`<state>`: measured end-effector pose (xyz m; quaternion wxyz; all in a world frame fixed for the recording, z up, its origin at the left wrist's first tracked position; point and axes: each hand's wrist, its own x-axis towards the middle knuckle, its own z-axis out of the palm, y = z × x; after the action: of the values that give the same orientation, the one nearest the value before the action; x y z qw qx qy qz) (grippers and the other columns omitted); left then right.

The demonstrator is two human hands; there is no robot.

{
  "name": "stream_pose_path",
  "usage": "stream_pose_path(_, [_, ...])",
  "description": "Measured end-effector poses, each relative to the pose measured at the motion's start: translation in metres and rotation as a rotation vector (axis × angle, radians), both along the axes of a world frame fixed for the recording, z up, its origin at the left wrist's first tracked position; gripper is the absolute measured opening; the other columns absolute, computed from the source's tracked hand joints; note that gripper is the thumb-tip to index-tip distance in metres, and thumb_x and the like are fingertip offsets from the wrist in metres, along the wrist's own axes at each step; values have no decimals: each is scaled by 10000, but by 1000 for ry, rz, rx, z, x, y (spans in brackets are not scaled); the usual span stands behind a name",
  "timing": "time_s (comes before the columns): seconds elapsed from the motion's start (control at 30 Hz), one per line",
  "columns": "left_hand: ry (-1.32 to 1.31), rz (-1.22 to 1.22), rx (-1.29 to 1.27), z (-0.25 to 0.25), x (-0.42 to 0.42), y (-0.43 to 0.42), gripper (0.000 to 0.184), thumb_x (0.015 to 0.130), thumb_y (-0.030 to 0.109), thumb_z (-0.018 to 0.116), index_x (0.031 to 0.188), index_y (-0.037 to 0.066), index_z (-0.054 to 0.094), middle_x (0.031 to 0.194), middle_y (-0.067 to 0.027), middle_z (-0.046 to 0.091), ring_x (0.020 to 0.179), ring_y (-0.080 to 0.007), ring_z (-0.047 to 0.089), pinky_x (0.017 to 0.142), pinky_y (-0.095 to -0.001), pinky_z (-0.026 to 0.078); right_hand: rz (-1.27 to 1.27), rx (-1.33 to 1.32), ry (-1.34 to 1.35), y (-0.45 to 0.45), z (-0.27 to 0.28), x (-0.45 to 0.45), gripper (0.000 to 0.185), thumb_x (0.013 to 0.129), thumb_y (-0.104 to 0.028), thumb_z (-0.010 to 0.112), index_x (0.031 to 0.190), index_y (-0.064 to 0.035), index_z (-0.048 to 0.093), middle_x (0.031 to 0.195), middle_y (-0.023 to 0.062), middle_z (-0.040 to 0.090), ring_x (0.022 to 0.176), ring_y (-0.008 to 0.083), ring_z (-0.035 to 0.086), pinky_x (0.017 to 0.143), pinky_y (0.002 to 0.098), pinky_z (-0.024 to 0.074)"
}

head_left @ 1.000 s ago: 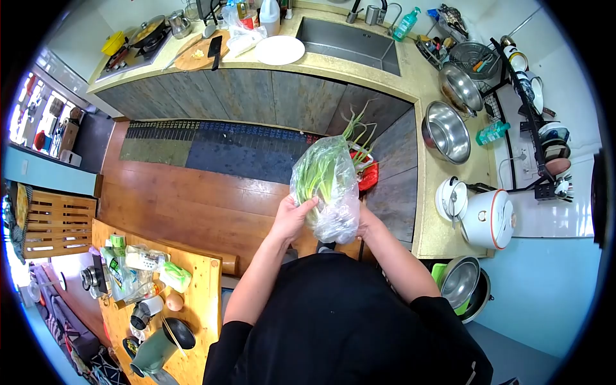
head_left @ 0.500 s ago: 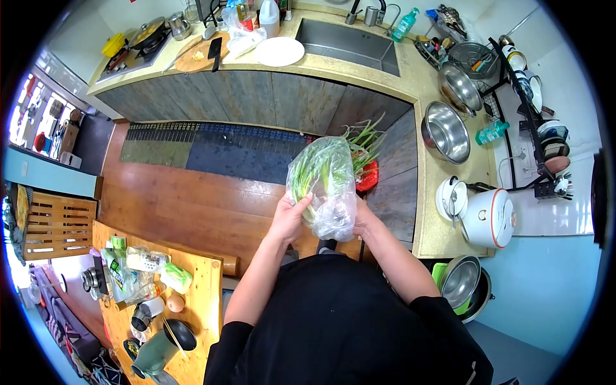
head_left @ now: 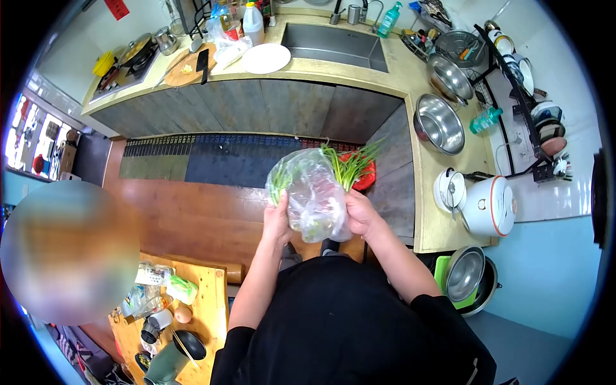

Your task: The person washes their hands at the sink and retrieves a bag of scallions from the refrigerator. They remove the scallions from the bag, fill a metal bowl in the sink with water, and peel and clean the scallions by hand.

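A clear plastic bag (head_left: 311, 199) hangs in front of my body above the floor, with green leaves showing through it on its left side. My left hand (head_left: 277, 223) is closed on the bag's left edge, thumb on top. A bunch of green onions (head_left: 350, 170) sticks up and to the right, outside the bag. My right hand (head_left: 361, 213) is wrapped round the lower end of this bunch, against the bag's right side. Whether it also pinches the plastic is hidden. Behind the onions, a red container (head_left: 366, 176) is partly visible near the cabinet.
Ahead runs a counter with a sink (head_left: 333, 48), a white plate (head_left: 266, 59) and a knife (head_left: 203, 64) on a cutting board (head_left: 183, 72). On the right counter are a steel bowl (head_left: 439, 125) and a white cooker (head_left: 489, 206). A wooden table (head_left: 215, 289) stands at left; a blurred patch covers part of that side.
The bag has moved slightly left, and the green onions in my right hand now stand apart from it. My right hand has risen beside the bag. A blurred patch has appeared at left.
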<state>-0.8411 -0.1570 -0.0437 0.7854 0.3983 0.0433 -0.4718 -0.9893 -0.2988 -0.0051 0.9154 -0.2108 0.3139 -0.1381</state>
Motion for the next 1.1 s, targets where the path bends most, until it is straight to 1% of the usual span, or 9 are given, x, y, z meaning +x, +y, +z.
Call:
stream_pose_path(0.1, [-151, 52, 135, -11, 27, 15, 337, 914, 177, 649, 1212, 47, 559, 1137, -85, 639, 987, -209, 634, 851, -396, 538, -23, -134, 154, -18, -3, -24, 265, 993, -207, 514, 1203, -54, 567, 1073, 47, 634, 971, 184, 621, 842, 352, 544])
stream_pose_path(0.17, [-178, -35, 234, -7, 50, 36, 378, 887, 160, 680, 1225, 42, 557, 1139, -77, 638, 1013, -201, 620, 866, -391, 525, -16, -150, 263, -40, -22, -51, 132, 991, -206, 525, 1010, -87, 579, 752, -11, 550, 627, 119, 571, 638, 315, 554])
stream_pose_path(0.23, [-266, -66, 307, -7, 71, 56, 346, 852, 121, 717, 1167, 37, 600, 1054, -36, 657, 940, -143, 617, 819, -319, 505, 82, -192, 366, -52, -8, -70, 153, 984, -209, 536, 1000, -57, 544, 703, 5, 543, 550, 122, 565, 566, 308, 537])
stream_pose_path(0.33, [-269, -76, 354, -2, 98, 82, 427, 857, 102, 707, 1242, 13, 543, 1134, -76, 628, 989, -186, 613, 859, -366, 511, 276, -295, 433, -64, -13, -102, 142, 977, -202, 548, 985, -60, 535, 693, -4, 529, 520, 102, 520, 496, 270, 471])
stream_pose_path(0.57, [90, 11, 391, -94, 170, 136, 467, 957, 160, 540, 1377, 6, 407, 1272, -179, 561, 1141, -329, 577, 917, -515, 524, 35, -210, 416, -61, -10, -166, 132, 951, -195, 588, 997, -88, 527, 685, -22, 503, 515, 70, 468, 473, 242, 405])
stream_pose_path(0.7, [188, -285, 470, -128, 110, 83, 445, 972, 145, 419, 1389, -1, 370, 1279, -213, 548, 1163, -358, 561, 946, -533, 502, -12, -231, 350, -41, 4, -171, 159, 927, -191, 624, 985, -73, 534, 697, -12, 526, 509, 77, 490, 438, 227, 390])
stream_pose_path(0.9, [346, -1146, 483, -119, -60, -43, 385, 942, 118, 443, 1291, -46, 438, 1172, -193, 607, 1059, -333, 621, 933, -473, 516, -9, -208, 264, -12, 52, -151, 161, 918, -202, 648, 961, -84, 548, 705, -18, 539, 489, 52, 496, 436, 197, 404])
stream_pose_path(0.97, [322, -1592, 177, -85, -114, -89, 341, 938, 142, 459, 1218, -48, 504, 1066, -164, 649, 977, -284, 650, 902, -442, 525, -12, -245, 180, -6, 50, -150, 186, 936, -196, 621, 979, -42, 525, 711, -3, 535, 449, 58, 506, 363, 221, 404])
stream_pose_path(1.1, [-517, -1865, -54, -102, -224, -149, 317, 910, 159, 530, 1166, -27, 541, 951, -109, 642, 865, -229, 644, 856, -396, 522, 15, -316, 172, -4, 67, -163, 220, 944, -225, 614, 920, -48, 486, 701, 6, 507, 465, 72, 508, 405, 243, 433])
